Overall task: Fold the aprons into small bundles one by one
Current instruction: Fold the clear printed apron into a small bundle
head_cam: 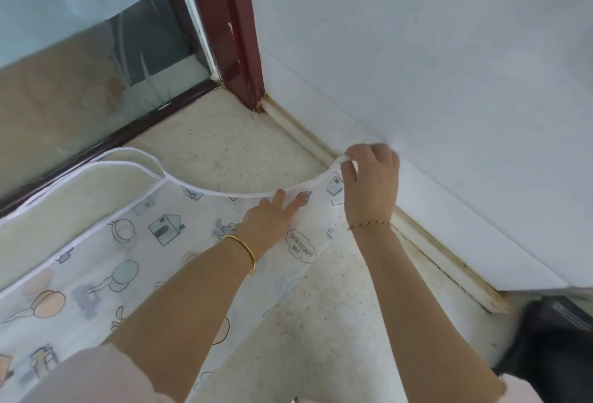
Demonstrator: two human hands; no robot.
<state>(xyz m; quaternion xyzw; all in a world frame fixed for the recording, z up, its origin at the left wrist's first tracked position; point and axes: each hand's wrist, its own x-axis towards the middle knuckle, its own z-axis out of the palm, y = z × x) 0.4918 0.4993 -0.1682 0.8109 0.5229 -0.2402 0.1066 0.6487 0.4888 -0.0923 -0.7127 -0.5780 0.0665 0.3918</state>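
The printed apron (128,242) lies spread on the speckled floor (231,145), near the corner of the white wall (449,81). The left hand (269,214) lies flat on it, fingers straight, pressing the cloth close to its upper edge. The right hand (372,184) pinches the white edge strap (237,193) between curled fingers and holds it raised, just beside the wall

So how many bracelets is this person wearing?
2. A gold bangle sits on the left wrist, above the apron. A thin twisted bracelet sits on the right wrist, nearer the wall. Sleeves could hide others.
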